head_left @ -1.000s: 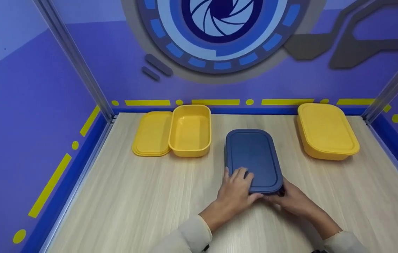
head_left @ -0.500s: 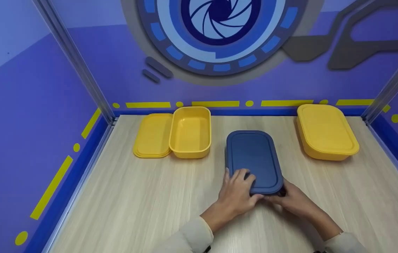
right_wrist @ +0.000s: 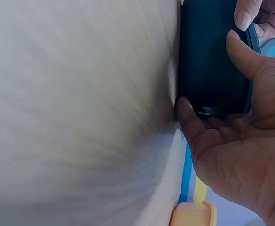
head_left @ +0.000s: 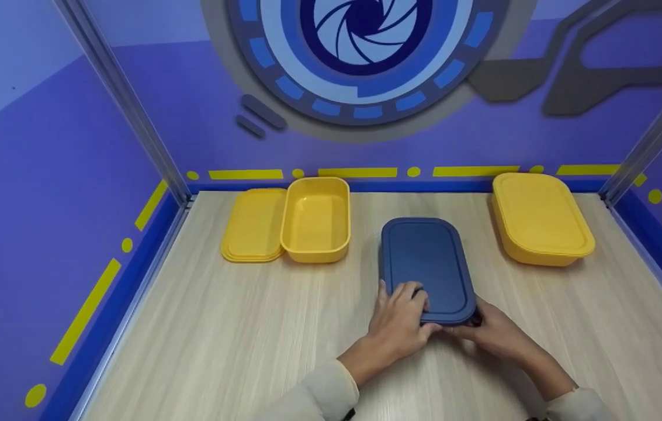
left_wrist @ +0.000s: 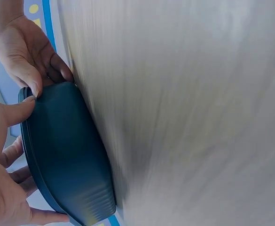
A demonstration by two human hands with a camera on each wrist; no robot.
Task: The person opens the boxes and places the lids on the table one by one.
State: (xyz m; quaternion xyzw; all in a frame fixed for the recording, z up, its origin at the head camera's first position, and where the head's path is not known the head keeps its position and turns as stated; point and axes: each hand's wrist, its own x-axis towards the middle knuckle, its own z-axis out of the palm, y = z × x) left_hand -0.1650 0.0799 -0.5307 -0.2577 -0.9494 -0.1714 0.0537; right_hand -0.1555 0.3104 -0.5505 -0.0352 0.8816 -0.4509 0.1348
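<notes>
A dark blue lunch box (head_left: pixel 431 260) with its lid on sits on the table, its short side facing me. My left hand (head_left: pixel 398 323) grips its near left corner, the fingers bent over the lid and the thumb under the rim at the near edge. At the near right corner, my right hand (head_left: pixel 497 332) holds the box, thumb along the near side and fingers around the right side. Both thumbs come close together by the lid's rim in the left wrist view, above the box's side wall (left_wrist: pixel 66 146). The right hand's fingertips reach the box's bottom edge in the right wrist view.
Behind and to the left stands an uncovered yellow box (head_left: pixel 316 219), with a yellow lid (head_left: pixel 253 225) beside it. A lidded yellow box (head_left: pixel 543 217) stands at the back right. Blue-purple panels enclose the wooden table (head_left: pixel 237 339) at the back and sides.
The blue lunch box has shifted slightly to the right, and both hands have moved along with it. Their grips look the same.
</notes>
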